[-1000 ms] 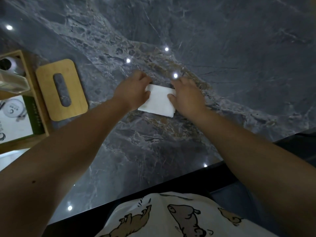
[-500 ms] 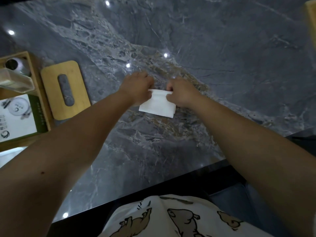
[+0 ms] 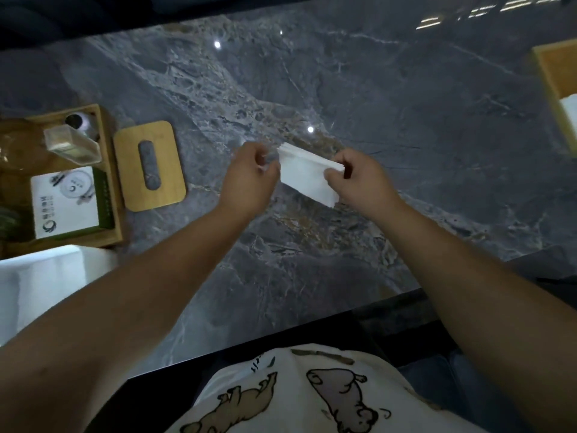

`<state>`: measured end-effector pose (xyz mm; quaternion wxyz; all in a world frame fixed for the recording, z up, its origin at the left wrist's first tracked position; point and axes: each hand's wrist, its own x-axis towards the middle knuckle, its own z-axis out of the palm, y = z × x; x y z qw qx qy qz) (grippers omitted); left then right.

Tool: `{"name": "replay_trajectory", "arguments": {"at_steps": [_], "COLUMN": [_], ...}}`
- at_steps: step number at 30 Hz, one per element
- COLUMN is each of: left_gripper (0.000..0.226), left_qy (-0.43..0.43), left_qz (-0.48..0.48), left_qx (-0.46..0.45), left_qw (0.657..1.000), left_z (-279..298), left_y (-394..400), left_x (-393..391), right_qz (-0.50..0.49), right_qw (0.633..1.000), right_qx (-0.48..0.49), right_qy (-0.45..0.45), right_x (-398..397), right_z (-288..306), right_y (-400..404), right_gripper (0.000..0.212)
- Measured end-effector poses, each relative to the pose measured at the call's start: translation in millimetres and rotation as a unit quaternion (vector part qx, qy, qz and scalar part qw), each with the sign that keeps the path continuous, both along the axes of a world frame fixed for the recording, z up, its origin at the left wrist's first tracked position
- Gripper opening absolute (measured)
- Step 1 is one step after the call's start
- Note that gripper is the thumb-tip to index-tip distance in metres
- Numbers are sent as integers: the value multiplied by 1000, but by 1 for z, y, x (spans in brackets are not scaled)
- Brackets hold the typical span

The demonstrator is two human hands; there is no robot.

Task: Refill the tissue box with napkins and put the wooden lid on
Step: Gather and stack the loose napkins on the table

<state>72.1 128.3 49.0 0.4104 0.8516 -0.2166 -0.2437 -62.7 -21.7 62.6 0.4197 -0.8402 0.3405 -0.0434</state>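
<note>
A small stack of white napkins (image 3: pixel 307 175) is held above the dark marble table (image 3: pixel 406 120), tilted with its stacked edge facing up. My left hand (image 3: pixel 249 179) pinches its left end and my right hand (image 3: pixel 359 179) grips its right end. The wooden lid (image 3: pixel 149 165), with rounded corners and an oval slot, lies flat on the table left of my hands. At the far right edge stands the wooden tissue box (image 3: pixel 559 95), open on top, with white napkins showing inside; most of it is cut off by the frame.
A wooden tray (image 3: pixel 107 170) at the left holds a clear bottle (image 3: pixel 73 145), a small round container and a white and green card. A white cloth (image 3: pixel 40 282) lies below the tray. The table's near edge runs in front of my body.
Both hands have lifted the napkin stack off the table and tipped it up. The camera has tilted up, which brings the tissue box into view at the right.
</note>
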Motion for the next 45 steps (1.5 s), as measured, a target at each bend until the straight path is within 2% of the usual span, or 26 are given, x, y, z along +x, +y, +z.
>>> {"name": "replay_trajectory", "arguments": {"at_steps": [2,4,6,8,12,14,16,17,18,20,21,22,24,25,27,30,33,36,38,42,45], "left_gripper": [19,27,34,36,27,28,28,25,23,22,20,19,19,19,19,26,29,24,24,25,26], "left_qy": [167,363,447,459,434,402,361,335,309,255,230,210,183,169,136,83,12,-63,-83,-41,-64], "left_qz": [67,120,132,140,165,168,154,140,120,72,55,47,51,59,89,149,193,210,200,197,180], "left_qx": [-44,-118,-172,-193,-193,-185,-181,-180,-180,-180,-182,-185,-188,-186,-174,-147,-127,-120,-113,-84,-73], "left_qw": [983,916,868,856,865,881,902,914,926,947,954,959,964,966,971,974,973,968,970,976,979], "left_z": [9,20,24,24,18,15,14,15,16,16,16,17,14,11,4,-9,-19,-32,-44,-61,-61], "left_y": [-2,-7,-12,-12,-9,-6,-3,-1,2,9,12,16,25,29,37,45,49,49,49,51,50], "left_x": [-26,-49,-65,-78,-101,-109,-115,-118,-120,-125,-126,-128,-128,-127,-126,-124,-124,-126,-129,-134,-135], "right_qz": [13,58,116,183,301,291,196,143,107,89,110,138,195,211,213,224,215,266,288,272,283], "right_qw": [992,970,953,936,905,926,977,989,985,939,910,885,853,860,909,951,970,959,953,960,957], "right_qx": [-121,-229,-277,-297,-298,-231,-84,21,132,326,395,439,479,460,356,212,92,3,-22,-4,-5], "right_qy": [-32,-53,-50,-37,-44,-62,-31,0,33,56,65,74,76,64,32,-10,-60,-95,-88,-60,-60], "right_x": [-7,-15,-26,-38,-64,-75,-75,-71,-66,-56,-52,-49,-42,-38,-29,-19,-16,-17,-17,-17,-17], "right_z": [8,11,11,8,8,14,16,14,12,2,-3,-2,-1,-2,-4,-16,-25,-47,-63,-73,-74], "right_y": [11,21,28,28,17,7,-10,-20,-30,-45,-49,-49,-40,-34,-20,2,22,29,29,31,32], "right_gripper": [6,12,17,21,25,37,47,56,71,94,89,74,45,36,27,25,27,27,25,31,30]}}
